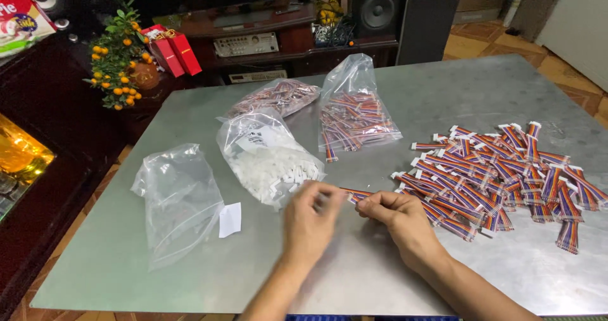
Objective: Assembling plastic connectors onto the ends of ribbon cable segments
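On a grey metal table [405, 93] before dark shelving, the left hand [310, 223] and right hand [399, 219] pinch one striped ribbon cable [353, 196] beside a bag of white connectors [272, 162].

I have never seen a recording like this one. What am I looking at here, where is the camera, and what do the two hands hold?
There is no machine here, only a person working with two bare hands. The single picture comes from a camera worn on the person's head, looking down at a grey metal table.

The left hand and the right hand meet in the middle and together hold one short multicoloured ribbon cable. Whether the left fingers also hold a small white piece is too blurred to tell.

To the right lies a loose pile of the same cables. Behind the hands are a bag of small white parts, two bags of cables and, at the left, an empty clear bag beside a white paper slip.
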